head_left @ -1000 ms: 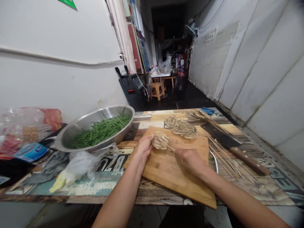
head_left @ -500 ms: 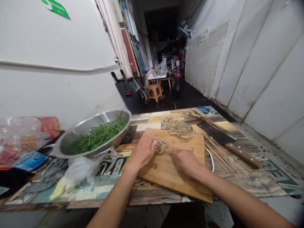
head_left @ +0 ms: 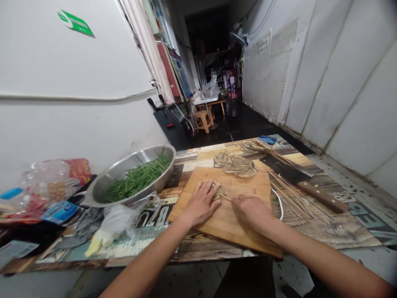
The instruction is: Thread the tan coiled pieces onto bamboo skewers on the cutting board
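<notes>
Cleaver (head_left: 305, 187) to the right of the cutting board (head_left: 232, 229), beside loose bamboo skewers (head_left: 290, 198). Past the board's far edge, a pile of flat brown pieces (head_left: 238, 166); farther back, similar ones on sticks near a blue object (head_left: 267, 140). To the left, steel basin (head_left: 101, 182) of cut green stalks (head_left: 139, 176), with a clear plastic bag (head_left: 119, 223) and grey cloth (head_left: 88, 225) in front.

Packages at the far left partly cut off by the picture edge; dim passage beyond the table hard to make out. Under the spread left hand (head_left: 203, 203), laid flat with fingers extended, one brown piece (head_left: 221, 191) on the board, mostly covered. In the closed right hand (head_left: 251, 211), a bamboo skewer (head_left: 226, 197), rear end hidden in the grip. Point lost at the piece; impossible to tell how deep. Long axis crosswise, slanting slightly away from the body toward the left.
</notes>
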`<state>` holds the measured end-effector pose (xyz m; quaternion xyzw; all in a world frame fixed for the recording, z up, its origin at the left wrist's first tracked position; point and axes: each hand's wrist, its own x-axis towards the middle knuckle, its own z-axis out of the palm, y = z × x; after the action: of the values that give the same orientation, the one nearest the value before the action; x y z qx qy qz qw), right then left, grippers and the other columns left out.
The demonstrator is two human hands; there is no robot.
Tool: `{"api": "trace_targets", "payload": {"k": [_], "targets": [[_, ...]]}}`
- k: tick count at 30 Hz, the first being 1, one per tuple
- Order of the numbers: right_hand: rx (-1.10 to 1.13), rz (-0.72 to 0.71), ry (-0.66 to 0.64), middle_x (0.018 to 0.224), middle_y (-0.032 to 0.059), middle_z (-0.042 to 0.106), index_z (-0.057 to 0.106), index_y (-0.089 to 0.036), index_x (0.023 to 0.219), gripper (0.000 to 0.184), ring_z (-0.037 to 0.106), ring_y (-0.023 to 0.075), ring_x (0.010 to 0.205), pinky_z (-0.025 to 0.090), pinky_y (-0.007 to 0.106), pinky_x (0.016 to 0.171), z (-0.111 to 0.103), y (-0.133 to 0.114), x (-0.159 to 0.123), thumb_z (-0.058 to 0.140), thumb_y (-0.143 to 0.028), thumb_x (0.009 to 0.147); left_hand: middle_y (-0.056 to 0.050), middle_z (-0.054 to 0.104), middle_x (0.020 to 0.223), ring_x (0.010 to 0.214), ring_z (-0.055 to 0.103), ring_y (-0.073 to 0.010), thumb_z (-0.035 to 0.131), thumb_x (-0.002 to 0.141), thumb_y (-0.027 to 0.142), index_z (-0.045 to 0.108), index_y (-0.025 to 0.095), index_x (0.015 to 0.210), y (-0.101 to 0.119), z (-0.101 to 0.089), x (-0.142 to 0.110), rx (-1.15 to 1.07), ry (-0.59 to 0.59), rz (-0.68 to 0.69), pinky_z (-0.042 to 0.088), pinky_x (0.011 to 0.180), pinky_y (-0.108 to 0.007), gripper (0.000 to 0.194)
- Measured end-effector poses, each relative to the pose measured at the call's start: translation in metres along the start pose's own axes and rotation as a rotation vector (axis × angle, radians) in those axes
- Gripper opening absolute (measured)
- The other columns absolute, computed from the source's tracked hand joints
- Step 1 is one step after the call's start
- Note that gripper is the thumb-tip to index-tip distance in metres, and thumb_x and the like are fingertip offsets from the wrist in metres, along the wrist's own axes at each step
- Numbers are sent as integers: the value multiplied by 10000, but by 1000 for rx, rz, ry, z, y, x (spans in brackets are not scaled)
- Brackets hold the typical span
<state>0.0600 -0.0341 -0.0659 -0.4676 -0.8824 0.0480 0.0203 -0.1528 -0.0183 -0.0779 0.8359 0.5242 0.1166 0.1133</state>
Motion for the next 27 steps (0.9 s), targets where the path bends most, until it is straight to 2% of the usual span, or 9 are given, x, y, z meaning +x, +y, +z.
{"api": "trace_targets", "payload": {"k": [2,7,10,13,16,19,21,24,27], "targets": [[-3,1,26,876,95,661,590,-147,999,235,646,243,746,417,285,563,3,3,-1,414,-107,850,-86,188,1509,1399,114,-237,399,864,497,279,228,1422,8,4,-9,41,47,-22,53,1136,-449,631],[17,-28,81,856,88,662,593,-150,978,210,644,239,716,432,289,554,11,7,-4,428,-126,850,-103,274,1475,1377,213,-210,359,882,469,304,177,1413,20,7,-20,26,-56,-1,102,1143,-396,609],[35,-29,85,852,108,669,604,-130,980,219,648,247,715,440,291,550,11,-2,-3,441,-111,835,-109,322,1451,1359,262,-225,406,869,446,364,176,1386,18,7,-17,-36,-34,14,140,1138,-392,585],[41,46,48,849,157,675,631,-89,919,215,656,259,729,447,287,563,7,-18,2,452,-62,804,-111,361,1429,1347,288,-233,440,860,435,412,182,1359,11,8,-14,-94,17,49,172,1131,-382,560],[63,93,14,844,174,682,641,-81,892,204,660,249,767,455,265,610,3,-27,6,460,-52,802,-89,348,1440,1349,285,-213,429,867,444,371,204,1383,2,4,-15,-89,-6,104,187,1130,-359,572],[65,73,23,843,156,684,626,-93,934,202,659,227,776,453,238,633,4,-19,3,463,-82,816,-93,259,1483,1376,212,-195,347,893,462,233,165,1436,-10,-1,-16,73,15,64,165,1139,-377,630],[57,44,35,867,147,681,611,-101,967,215,655,220,775,451,233,629,7,-10,-2,441,-109,835,-117,246,1485,1383,190,-194,284,904,482,212,113,1435,-17,-3,-17,222,31,12,152,1142,-396,651],[56,5,35,900,140,676,598,-112,984,235,650,218,783,451,239,624,10,-5,-9,403,-130,854,-123,343,1441,1350,282,-186,242,910,491,310,100,1396,-21,-5,-14,356,-4,12,126,1144,-407,627],[68,9,43,878,145,678,598,-107,978,236,649,224,785,450,248,620,8,-15,-11,413,-102,830,-128,458,1364,1286,394,-194,249,914,470,426,118,1328,-17,-10,-6,406,-4,36,56,1144,-435,572]]}}
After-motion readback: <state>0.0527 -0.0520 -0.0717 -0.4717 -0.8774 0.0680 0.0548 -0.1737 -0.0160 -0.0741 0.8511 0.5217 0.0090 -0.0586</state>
